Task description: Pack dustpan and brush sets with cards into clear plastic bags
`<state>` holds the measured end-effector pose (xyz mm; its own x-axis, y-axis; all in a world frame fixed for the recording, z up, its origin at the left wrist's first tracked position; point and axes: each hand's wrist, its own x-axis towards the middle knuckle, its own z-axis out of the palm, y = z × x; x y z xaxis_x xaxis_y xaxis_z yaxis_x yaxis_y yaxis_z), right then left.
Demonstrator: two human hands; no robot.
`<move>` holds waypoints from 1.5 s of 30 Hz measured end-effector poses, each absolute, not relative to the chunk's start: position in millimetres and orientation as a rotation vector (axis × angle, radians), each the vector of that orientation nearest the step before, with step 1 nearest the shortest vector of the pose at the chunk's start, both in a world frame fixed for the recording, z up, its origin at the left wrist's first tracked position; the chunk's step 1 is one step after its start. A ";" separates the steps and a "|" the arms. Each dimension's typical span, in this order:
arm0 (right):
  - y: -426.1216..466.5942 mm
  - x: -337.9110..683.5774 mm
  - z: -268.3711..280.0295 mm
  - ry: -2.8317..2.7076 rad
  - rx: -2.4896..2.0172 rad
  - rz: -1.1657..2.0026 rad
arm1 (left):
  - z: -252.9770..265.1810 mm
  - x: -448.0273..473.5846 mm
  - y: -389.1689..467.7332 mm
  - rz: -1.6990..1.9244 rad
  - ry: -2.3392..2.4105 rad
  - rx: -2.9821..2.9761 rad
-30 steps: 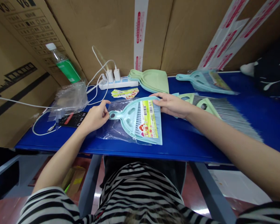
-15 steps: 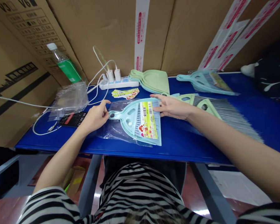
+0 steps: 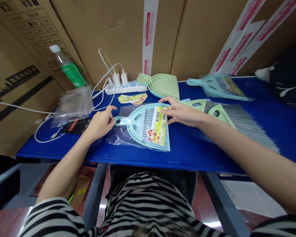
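Observation:
A light blue dustpan (image 3: 135,130) lies before me on the table, with a matching brush (image 3: 148,123) nested in it. Over the bristles rests a yellow-and-white label card (image 3: 158,128), slightly slanted. A clear plastic bag (image 3: 118,138) surrounds the handle end and spreads beneath the pan; how far it covers the front is hard to see. My left hand (image 3: 102,123) is closed at the bag's edge by the handle tip, index finger raised. My right hand (image 3: 179,112) grips the pan's wide edge at its far corner, thumb over the card's end.
Green and blue dustpans (image 3: 162,84) are stacked behind. Brushes with grey bristles (image 3: 244,121) lie right, below a bagged dustpan (image 3: 219,86). Loose labels (image 3: 133,98), a power strip (image 3: 133,87), a phone (image 3: 76,126), clear bags (image 3: 75,103) and a bottle (image 3: 71,70) stand left. Cardboard borders the back.
The dustpan has shifted slightly left and away from me. The label card has tilted, and my right thumb reaches farther over it. My left hand has barely moved.

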<state>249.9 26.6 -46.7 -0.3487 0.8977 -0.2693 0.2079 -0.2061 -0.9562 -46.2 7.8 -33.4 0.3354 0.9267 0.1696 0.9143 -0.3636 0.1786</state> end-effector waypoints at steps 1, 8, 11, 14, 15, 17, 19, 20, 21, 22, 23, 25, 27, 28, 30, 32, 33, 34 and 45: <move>26.4 249.5 -47.3 -1.497 -1.318 1.592 | -33.0 -45.8 7.8 0.361 1.750 2.522; 28.2 245.5 -55.1 -1.506 -1.283 1.518 | -32.1 -43.1 7.7 0.318 1.748 2.534; 28.4 244.1 -56.9 -1.527 -1.292 1.491 | -32.0 -42.6 7.2 0.298 1.748 2.538; 27.7 242.8 -56.8 -1.535 -1.303 1.445 | -32.1 -42.3 7.0 0.279 1.760 2.533; 27.6 242.5 -56.8 -1.536 -1.301 1.434 | -32.2 -42.3 7.0 0.274 1.764 2.533; 27.5 242.2 -57.2 -1.535 -1.283 1.419 | -32.5 -42.5 7.4 0.262 1.772 2.538; 28.0 242.5 -58.0 -1.542 -1.258 1.404 | -32.7 -42.9 7.7 0.253 1.774 2.549; 28.4 242.9 -58.4 -1.556 -1.246 1.400 | -32.7 -43.1 7.8 0.253 1.772 2.556; 28.9 243.3 -58.9 -1.573 -1.238 1.400 | -32.7 -43.3 7.7 0.254 1.769 2.562; 29.3 243.9 -59.2 -1.589 -1.234 1.403 | -32.6 -43.3 7.6 0.254 1.765 2.567; 29.7 244.5 -59.4 -1.602 -1.231 1.407 | -32.4 -43.2 7.5 0.251 1.764 2.568; 30.2 245.5 -59.4 -1.610 -1.229 1.419 | -31.8 -42.7 7.1 0.235 1.773 2.556; 30.3 246.0 -58.8 -1.606 -1.235 1.428 | -31.3 -41.9 6.7 0.217 1.793 2.536; 30.2 246.1 -58.3 -1.605 -1.241 1.431 | -31.1 -41.4 6.6 0.212 1.802 2.527; 29.8 245.9 -57.3 -1.595 -1.252 1.439 | -30.7 -40.6 6.3 0.208 1.810 2.519; 29.4 245.6 -56.3 -1.574 -1.258 1.453 | -30.3 -39.9 6.0 0.199 1.816 2.516; 29.2 245.6 -55.9 -1.564 -1.258 1.461 | -30.0 -39.6 5.8 0.188 1.823 2.511; 29.0 245.7 -55.5 -1.557 -1.256 1.469 | -29.6 -39.2 5.5 0.175 1.834 2.506; 28.7 248.2 -54.2 -1.555 -1.263 1.524 | -29.3 -38.8 4.5 0.175 1.837 2.536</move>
<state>248.2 28.7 -54.2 -0.3549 0.9156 -0.1891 0.2075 -0.1201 -0.9708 -38.8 4.5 -29.3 0.3078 0.9475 0.0873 0.9469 -0.3140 0.0698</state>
